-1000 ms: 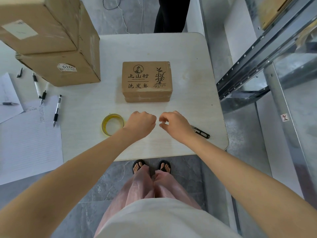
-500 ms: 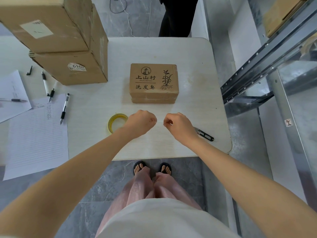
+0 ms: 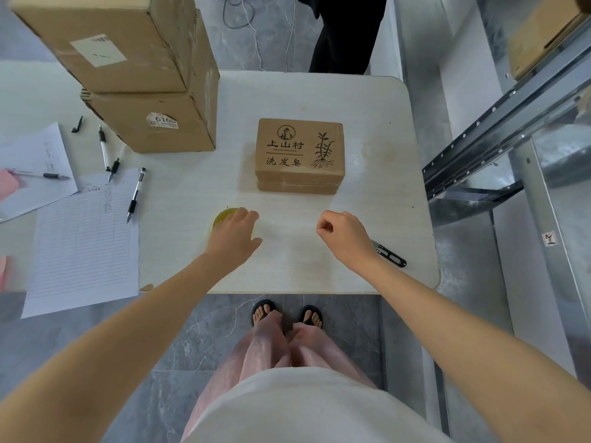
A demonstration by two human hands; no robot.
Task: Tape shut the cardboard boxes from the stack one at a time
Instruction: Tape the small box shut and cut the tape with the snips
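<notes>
Small printed box (image 3: pixel 300 155): brown cardboard, matt, black ink print. Stacked cartons (image 3: pixel 150 126): plain brown cardboard, matt, creased at corners, white paper labels stuck on. Tape roll (image 3: pixel 220 216) — yellowish translucent plastic, glossy. Tabletop (image 3: pixel 367 123): off-white, smooth, matt, faint wood-grain lines. Lined sheet (image 3: pixel 83 244): thin white paper, matt. Pens (image 3: pixel 136 195): clear and black plastic. Thread snips (image 3: pixel 391 255): black, slight sheen. Shelf rack (image 3: pixel 499 129) — grey metal, dull satin, perforated. Floor (image 3: pixel 204 327): grey marble-look tile, smooth, low sheen. Trousers (image 3: pixel 268 353): pink cloth, soft.

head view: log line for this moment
left hand on yellow tape roll | right hand fisted | small printed cardboard box untouched
</notes>
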